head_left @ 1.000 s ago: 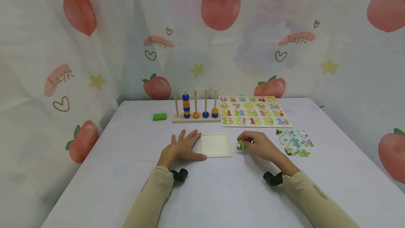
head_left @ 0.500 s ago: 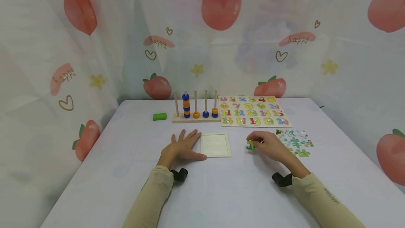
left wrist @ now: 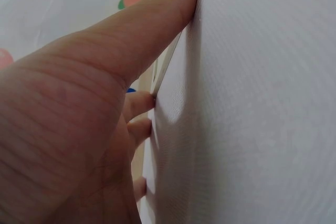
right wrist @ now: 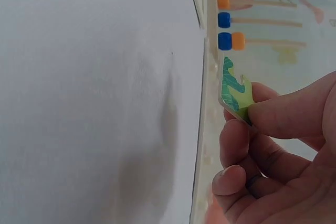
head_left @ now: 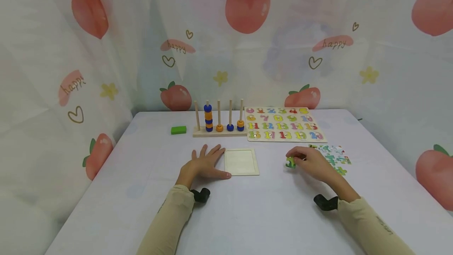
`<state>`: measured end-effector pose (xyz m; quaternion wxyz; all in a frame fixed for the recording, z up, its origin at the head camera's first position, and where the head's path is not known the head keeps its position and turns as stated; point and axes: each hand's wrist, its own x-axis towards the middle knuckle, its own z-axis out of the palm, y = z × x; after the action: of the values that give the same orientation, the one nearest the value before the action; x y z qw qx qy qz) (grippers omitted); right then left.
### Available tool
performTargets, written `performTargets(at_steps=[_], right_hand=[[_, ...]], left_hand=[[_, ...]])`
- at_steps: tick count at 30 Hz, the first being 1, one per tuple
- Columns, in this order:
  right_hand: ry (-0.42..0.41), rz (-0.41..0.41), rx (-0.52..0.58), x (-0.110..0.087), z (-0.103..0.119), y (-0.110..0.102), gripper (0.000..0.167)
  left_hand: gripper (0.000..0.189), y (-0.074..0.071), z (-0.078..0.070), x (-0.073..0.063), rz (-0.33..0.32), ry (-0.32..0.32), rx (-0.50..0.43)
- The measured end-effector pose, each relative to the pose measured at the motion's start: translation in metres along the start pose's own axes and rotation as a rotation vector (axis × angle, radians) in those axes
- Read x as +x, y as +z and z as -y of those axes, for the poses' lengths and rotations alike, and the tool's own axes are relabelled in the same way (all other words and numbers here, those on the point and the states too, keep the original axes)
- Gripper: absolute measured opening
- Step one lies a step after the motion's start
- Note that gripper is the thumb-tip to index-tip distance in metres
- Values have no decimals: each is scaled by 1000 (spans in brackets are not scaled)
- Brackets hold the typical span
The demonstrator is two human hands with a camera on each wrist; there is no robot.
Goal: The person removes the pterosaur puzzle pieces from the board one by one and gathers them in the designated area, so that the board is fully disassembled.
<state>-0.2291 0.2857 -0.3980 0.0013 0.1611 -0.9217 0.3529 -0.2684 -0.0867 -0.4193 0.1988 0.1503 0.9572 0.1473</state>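
My right hand [head_left: 313, 164] pinches a green jigsaw piece [head_left: 290, 162] between thumb and fingers, held a little above the table. In the right wrist view the jigsaw piece [right wrist: 234, 88] shows dark and light green patterning and a rounded notch. My left hand [head_left: 205, 164] lies with fingers spread at the left side of a square cream tray [head_left: 242, 162]; its thumb and a fingertip touch the tray's edge. The tray's recess shows a bare pale bottom. Right of my right hand lies a group of jigsaw pieces [head_left: 330, 155], partly hidden by that hand.
Behind the tray stands a wooden peg rack [head_left: 219, 133] with blue and orange rings on its upright pegs. A number board [head_left: 284, 123] lies to the right of it. To the left is a green block [head_left: 178, 130]. Patterned cloth [head_left: 226, 58] hangs behind the table.
My right hand has moved to the right, away from the tray, carrying the green jigsaw piece toward the other pieces. My left hand and the tray have stayed in place.
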Motion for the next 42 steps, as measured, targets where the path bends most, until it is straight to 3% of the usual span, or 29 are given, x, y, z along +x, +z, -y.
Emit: performTargets(at_steps=[6, 15, 25, 33, 42], right_hand=[[7, -12, -7, -4, -8, -7, 22], [13, -24, -19, -14, -17, -19, 21], [49, -68, -32, -29, -29, -34, 22], [150, -84, -50, -38, -40, -44, 25], [167, -121, -77, -46, -50, -52, 28]], left_hand=[[103, 0, 0, 0, -3, 5, 7], [107, 6, 5, 13, 2, -22, 17], [103, 0, 1, 2, -5, 0, -1], [104, -2, -2, -1, -3, 0, 12], [105, -1, 0, 0, -5, 0, 5]])
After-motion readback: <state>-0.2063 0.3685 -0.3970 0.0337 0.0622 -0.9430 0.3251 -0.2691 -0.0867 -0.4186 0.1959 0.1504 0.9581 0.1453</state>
